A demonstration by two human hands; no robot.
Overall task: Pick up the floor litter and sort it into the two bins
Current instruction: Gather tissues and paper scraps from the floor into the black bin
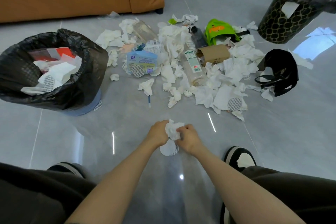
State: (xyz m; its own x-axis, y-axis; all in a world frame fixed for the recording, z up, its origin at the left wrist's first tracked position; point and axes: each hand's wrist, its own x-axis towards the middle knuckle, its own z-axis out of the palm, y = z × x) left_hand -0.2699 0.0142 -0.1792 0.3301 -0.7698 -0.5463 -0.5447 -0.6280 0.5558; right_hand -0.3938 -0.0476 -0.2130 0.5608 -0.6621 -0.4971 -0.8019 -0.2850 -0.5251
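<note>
Tissue wad (173, 131): light, soft, compressible. Left hand (157, 133) and right hand (189, 137) both grip it; squeeze it whole, anywhere, for transfer to the tissue-filled bin (87, 85).

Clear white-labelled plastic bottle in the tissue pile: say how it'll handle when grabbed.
The clear white-labelled plastic bottle looks nearly empty, so probably light. Lying on its side, it may roll if nudged, though crumpled white tissues against it could stop that.
</note>
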